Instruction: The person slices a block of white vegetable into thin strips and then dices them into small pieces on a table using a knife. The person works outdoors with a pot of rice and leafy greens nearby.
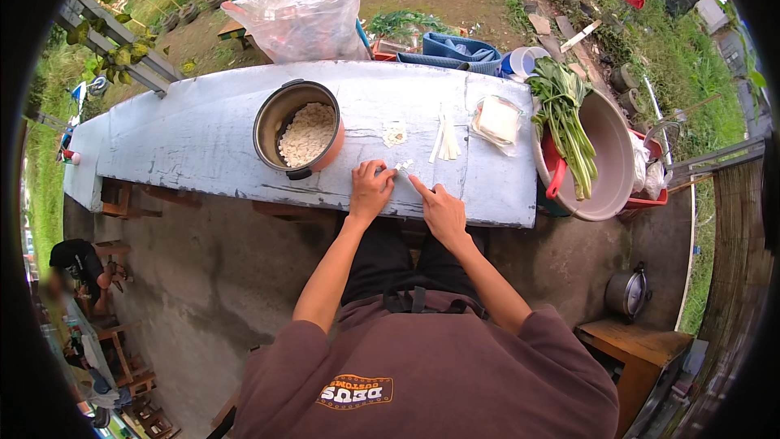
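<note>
On the pale painted table, small white pieces [404,165] lie between my two hands. My left hand [372,191] rests with bent fingers, its fingertips and thumb right beside those pieces; whether it pinches one is too small to tell. My right hand [443,210] points its index finger at them, the other fingers curled; I cannot tell if it holds anything. Beyond the hands sit a small heap of white flakes [395,133] and a bundle of white strips [446,141]. White square sheets [498,119] lie in clear plastic. To the left, a cooking pot [334,155] contains many whitish flakes.
A large plastic basin [612,152] stands at the table's right end, with leafy greens [570,128] and a red handle [556,178] over it. A plastic bag [304,18] and blue cloth [457,52] are behind the table [183,134]. Another person [82,265] is far left.
</note>
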Motion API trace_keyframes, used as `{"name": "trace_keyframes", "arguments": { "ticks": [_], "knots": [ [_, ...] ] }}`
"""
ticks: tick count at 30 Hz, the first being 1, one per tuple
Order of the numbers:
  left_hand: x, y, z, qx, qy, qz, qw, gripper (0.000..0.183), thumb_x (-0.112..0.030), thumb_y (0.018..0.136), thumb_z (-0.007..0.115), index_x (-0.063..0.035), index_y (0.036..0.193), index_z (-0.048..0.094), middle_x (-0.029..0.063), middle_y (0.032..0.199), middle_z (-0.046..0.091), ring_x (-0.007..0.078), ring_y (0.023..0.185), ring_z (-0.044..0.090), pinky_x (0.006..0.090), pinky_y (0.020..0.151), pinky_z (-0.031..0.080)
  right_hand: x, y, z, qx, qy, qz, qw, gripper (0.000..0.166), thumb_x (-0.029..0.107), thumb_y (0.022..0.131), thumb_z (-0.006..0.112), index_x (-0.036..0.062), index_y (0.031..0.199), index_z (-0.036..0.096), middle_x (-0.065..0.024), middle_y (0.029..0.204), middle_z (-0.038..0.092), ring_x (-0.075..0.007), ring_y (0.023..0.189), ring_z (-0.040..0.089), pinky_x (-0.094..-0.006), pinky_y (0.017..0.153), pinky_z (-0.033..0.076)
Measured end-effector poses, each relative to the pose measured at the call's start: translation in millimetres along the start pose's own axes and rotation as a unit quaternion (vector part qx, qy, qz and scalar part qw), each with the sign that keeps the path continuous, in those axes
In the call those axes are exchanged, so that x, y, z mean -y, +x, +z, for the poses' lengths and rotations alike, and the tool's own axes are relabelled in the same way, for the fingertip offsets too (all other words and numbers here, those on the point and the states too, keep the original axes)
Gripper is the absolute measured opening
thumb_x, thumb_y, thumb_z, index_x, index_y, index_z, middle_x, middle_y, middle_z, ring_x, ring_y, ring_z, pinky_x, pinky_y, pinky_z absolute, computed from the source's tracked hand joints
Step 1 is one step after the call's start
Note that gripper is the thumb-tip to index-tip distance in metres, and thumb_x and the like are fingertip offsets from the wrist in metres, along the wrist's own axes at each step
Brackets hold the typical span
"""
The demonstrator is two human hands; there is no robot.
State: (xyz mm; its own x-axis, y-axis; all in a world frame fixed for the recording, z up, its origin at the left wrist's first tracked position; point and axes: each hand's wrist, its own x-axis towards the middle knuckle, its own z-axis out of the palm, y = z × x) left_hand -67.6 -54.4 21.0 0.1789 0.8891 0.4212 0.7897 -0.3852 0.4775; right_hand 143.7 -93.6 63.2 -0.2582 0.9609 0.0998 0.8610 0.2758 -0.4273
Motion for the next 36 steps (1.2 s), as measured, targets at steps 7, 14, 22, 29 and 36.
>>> {"name": "trace_keyframes", "arguments": {
  "ticks": [7, 14, 22, 29, 36],
  "knots": [
    [-6, -2, 0, -0.001, 0.041, -0.002, 0.999, 0.023, -0.013, 0.084, 0.072, -0.0147, 0.107, 0.075, 0.004, 0.116, 0.058, 0.0242, 0.116, 0.054, 0.0434, 0.1, 0.04, 10, 16, 16, 0.002, -0.022, 0.003, 1.0, 0.06, 0.013, 0.096, 0.061, 0.0398, 0.149, 0.055, -0.0126, 0.08, 0.059, -0.0319, 0.064, 0.066, -0.0451, 0.057, 0.053],
    [-3, -8, -4, 0.001, 0.038, -0.004, 0.999, 0.025, -0.013, 0.084, 0.072, -0.0153, 0.108, 0.075, 0.0043, 0.118, 0.057, 0.0242, 0.117, 0.053, 0.043, 0.101, 0.041, 5, -4, 0, 0.03, -0.014, 0.023, 0.999, 0.058, 0.015, 0.097, 0.06, 0.0403, 0.148, 0.056, -0.0132, 0.081, 0.06, -0.0327, 0.065, 0.067, -0.0457, 0.057, 0.053],
    [-6, -10, -6, 0.013, 0.036, -0.013, 0.999, 0.025, -0.013, 0.084, 0.072, -0.0157, 0.109, 0.074, 0.0055, 0.116, 0.057, 0.0247, 0.116, 0.053, 0.0428, 0.102, 0.04, 20, 15, 19, 0.015, -0.018, 0.003, 1.0, 0.058, 0.015, 0.098, 0.061, 0.0395, 0.15, 0.054, -0.0119, 0.081, 0.059, -0.0319, 0.065, 0.065, -0.0454, 0.059, 0.053],
    [-5, -16, -12, 0.008, 0.048, -0.001, 0.999, 0.025, -0.012, 0.085, 0.071, -0.0153, 0.109, 0.073, 0.0065, 0.116, 0.057, 0.0257, 0.115, 0.053, 0.0433, 0.104, 0.039, 11, -12, 1, 0.03, -0.011, 0.018, 0.999, 0.058, 0.014, 0.096, 0.062, 0.0396, 0.149, 0.056, -0.013, 0.081, 0.06, -0.033, 0.063, 0.066, -0.0451, 0.057, 0.053],
    [-2, -19, -11, 0.009, 0.028, -0.005, 1.0, 0.024, -0.012, 0.085, 0.07, -0.015, 0.108, 0.073, 0.0059, 0.116, 0.056, 0.0267, 0.113, 0.053, 0.0426, 0.103, 0.041, 27, 8, 15, 0.013, -0.001, 0.001, 1.0, 0.057, 0.014, 0.096, 0.061, 0.0381, 0.148, 0.056, -0.0125, 0.082, 0.06, -0.0326, 0.065, 0.066, -0.0449, 0.058, 0.053]
  ]
}}
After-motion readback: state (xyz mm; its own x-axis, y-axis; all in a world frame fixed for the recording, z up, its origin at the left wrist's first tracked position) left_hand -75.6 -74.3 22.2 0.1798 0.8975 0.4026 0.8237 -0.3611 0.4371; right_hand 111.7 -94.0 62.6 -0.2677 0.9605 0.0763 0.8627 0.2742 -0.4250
